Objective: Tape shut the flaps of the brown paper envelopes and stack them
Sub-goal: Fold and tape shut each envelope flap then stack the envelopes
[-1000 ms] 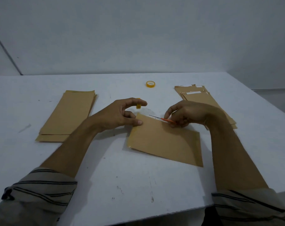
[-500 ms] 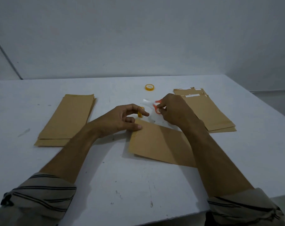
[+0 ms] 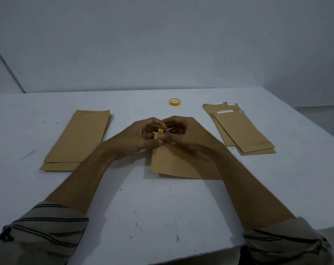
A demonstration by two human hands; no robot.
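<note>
Right hand (image 3: 183, 132) now beside left hand (image 3: 141, 136)

Table (image 3: 162, 217) runs up to the wall (image 3: 162, 44) behind it. One envelope (image 3: 181, 165) lies flat at table centre. Left stack (image 3: 80, 138) of envelopes lies well left of it; right stack (image 3: 240, 129) lies well right, sheets fanned and overlapping. Spare tape roll (image 3: 175, 102) sits behind the centre envelope, between the two stacks, nearer the far edge. Left hand (image 3: 141, 138) and right hand (image 3: 189, 134) meet over the envelope's far end, touching, with a small tape roll (image 3: 160, 130) between them. Both forearms cross the near edge.
</note>
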